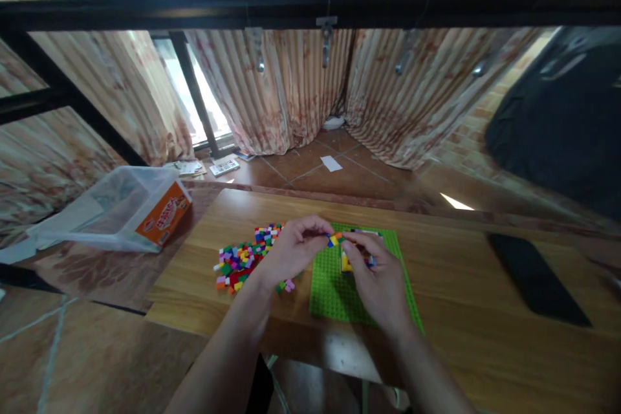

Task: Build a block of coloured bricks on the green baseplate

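Observation:
Between my two hands, above the green baseplate [334, 291], is a small cluster of joined toy bricks [334, 240] in blue, yellow and orange. My left hand [301, 246] pinches its left end between thumb and fingers. The fingertips of my right hand [376, 272] close on its right end. On the baseplate, partly hidden behind my right hand, stands a low build of yellow, white and other bricks [346, 264]. A loose pile of many-coloured bricks [242, 259] lies on the wooden table left of the baseplate, partly covered by my left hand and forearm.
A black phone-like slab [536, 278] lies on the right of the wooden table [451, 272]. Left of the table stands a clear plastic bin [111, 207] with an orange label. A black metal bar [291, 8] crosses in front, with clips hanging from it. Curtains hang behind.

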The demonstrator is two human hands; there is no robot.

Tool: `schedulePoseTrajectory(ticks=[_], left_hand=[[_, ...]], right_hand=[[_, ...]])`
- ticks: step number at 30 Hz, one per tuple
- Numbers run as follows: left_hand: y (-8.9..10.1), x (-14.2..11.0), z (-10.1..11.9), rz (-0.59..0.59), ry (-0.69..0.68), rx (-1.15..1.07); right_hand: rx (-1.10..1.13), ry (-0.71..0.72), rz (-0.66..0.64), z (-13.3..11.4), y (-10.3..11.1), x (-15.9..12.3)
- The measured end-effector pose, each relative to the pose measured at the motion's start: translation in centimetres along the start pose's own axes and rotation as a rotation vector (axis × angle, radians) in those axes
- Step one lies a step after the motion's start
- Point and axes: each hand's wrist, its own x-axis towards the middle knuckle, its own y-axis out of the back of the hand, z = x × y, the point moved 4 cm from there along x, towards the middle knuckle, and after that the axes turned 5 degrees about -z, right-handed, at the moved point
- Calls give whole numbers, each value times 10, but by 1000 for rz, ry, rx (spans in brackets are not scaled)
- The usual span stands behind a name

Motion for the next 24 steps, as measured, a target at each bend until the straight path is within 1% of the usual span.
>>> schedulePoseTrajectory(ticks=[3, 6, 9, 12, 15, 24], left_hand=[[-7, 1, 1, 12, -33, -20], [-14, 3, -1, 29, -50, -74], [-22, 4, -3, 19, -43, -146], [-29, 5, -4, -6, -15, -164], [-31, 5, -4, -7, -10, -132], [-31, 6, 1, -57, -87, -75]], right_hand=[[52, -47, -3, 3, 3, 2], [113, -98, 21, 4, 7, 3], [177, -135, 33, 3, 9, 2], [257, -177, 32, 3, 10, 2], [314, -213, 15, 5, 11, 1], [370, -199, -72, 6, 19, 4]])
